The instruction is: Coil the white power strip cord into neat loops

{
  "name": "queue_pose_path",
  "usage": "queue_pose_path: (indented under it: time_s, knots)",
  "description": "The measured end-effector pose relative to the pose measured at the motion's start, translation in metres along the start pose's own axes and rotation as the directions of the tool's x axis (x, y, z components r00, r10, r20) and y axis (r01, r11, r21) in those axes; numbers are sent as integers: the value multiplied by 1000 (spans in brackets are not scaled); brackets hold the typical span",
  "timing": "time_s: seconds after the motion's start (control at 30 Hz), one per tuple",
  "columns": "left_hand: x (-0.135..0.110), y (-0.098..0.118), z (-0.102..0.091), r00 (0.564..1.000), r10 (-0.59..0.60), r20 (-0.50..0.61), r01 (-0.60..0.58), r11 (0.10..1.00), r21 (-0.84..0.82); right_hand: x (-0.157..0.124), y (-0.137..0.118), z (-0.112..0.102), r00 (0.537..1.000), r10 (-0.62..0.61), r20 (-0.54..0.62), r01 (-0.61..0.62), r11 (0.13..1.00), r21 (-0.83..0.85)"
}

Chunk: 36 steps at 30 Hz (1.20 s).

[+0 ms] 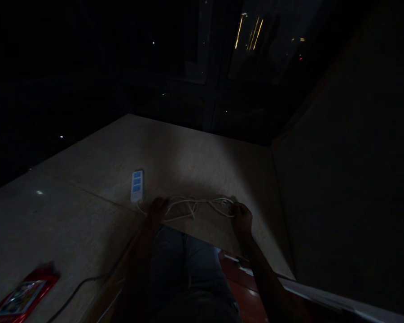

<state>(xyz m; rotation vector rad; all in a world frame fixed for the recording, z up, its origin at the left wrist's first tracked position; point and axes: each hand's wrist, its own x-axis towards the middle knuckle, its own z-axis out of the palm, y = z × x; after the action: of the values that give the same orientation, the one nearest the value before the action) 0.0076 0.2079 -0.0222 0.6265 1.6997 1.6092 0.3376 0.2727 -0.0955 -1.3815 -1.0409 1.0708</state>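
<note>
A white power strip (136,194) with blue socket faces lies on the pale ledge. Its white power cord (202,202) runs out from the lower end and is gathered in long loops, with a crossing in the middle. At the left end of the loops, my left hand (157,210) is closed around the cord. My right hand (241,217) grips the loops' right end, fingers bent inward. What looks like the plug (224,202) shows among the loops near it. Dim light hides most finger detail.
At lower left lies a shiny red packet (24,296), with a dark cable (82,282) beside it. Dark windows (256,49) stand behind the ledge (195,157), and a wall (340,188) borders the right. My legs (188,264) are against the front edge.
</note>
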Motion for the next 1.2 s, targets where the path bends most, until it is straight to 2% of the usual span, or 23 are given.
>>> queue_pose_path:
  time_s: [0.1, 0.17, 0.2, 0.23, 0.3, 0.33, 0.37, 0.43, 0.53, 0.6, 0.63, 0.7, 0.77, 0.87, 0.93, 1.0, 1.07, 1.13, 1.2]
  knots:
    - [-3, 15, -3, 993, 53, -104, -25, 967, 255, -2, 3, -3, 997, -69, 20, 71, 989, -131]
    - [-7, 28, 1, 983, 155, -96, -101, 901, 422, -5, 3, -4, 993, -118, 25, 121, 969, -216]
    - [-11, 34, 6, 970, 242, -21, -194, 826, 529, -6, 3, -4, 990, -139, 24, 141, 957, -255]
    - [-16, 39, 14, 937, 329, 115, -331, 737, 589, -8, 3, -4, 988, -154, 20, 153, 943, -296]
    - [-28, 45, 34, 807, 422, 414, -590, 605, 535, -10, 2, -4, 983, -182, 3, 170, 914, -368]
    - [-34, 45, 46, 739, 430, 519, -670, 550, 498, -11, 2, -3, 981, -194, -5, 176, 902, -394]
    - [-40, 45, 57, 680, 421, 600, -727, 492, 479, -11, 2, -3, 979, -205, -11, 182, 891, -415]
    - [-49, 41, 79, 604, 342, 720, -794, 338, 505, -12, 2, -2, 974, -225, -24, 191, 876, -442]
    - [-53, 36, 98, 580, 138, 803, -814, 145, 563, -12, 0, -2, 974, -223, -39, 181, 872, -455]
    - [-53, 35, 100, 567, 40, 823, -823, 69, 564, -12, -3, -2, 975, -220, -43, 179, 878, -443]
    - [-52, 35, 99, 561, 28, 828, -827, 56, 559, -13, -4, -1, 974, -224, -43, 184, 881, -437]
    - [-50, 35, 92, 558, 73, 827, -829, 92, 552, -13, -6, 0, 970, -239, -49, 196, 884, -426]
    - [-47, 34, 83, 580, 184, 793, -812, 209, 545, -12, -7, 0, 967, -246, -64, 197, 885, -423]
    - [-39, 34, 67, 662, 401, 634, -740, 483, 467, -10, -4, -1, 963, -258, -74, 203, 881, -427]
    - [-30, 36, 56, 749, 485, 451, -644, 694, 323, -9, -2, -3, 962, -264, -65, 213, 880, -424]
    - [-17, 43, 47, 849, 459, 260, -504, 852, 142, -8, 0, -4, 964, -260, -59, 213, 884, -417]
    - [-1, 51, 39, 919, 373, 128, -375, 927, -10, -7, 2, -4, 964, -256, -65, 209, 888, -410]
    - [16, 58, 34, 948, 297, 114, -286, 953, -102, -6, 3, -4, 963, -259, -74, 209, 891, -404]
    - [35, 61, 32, 961, 206, 185, -187, 975, -116, -6, 4, -5, 962, -261, -78, 209, 891, -403]
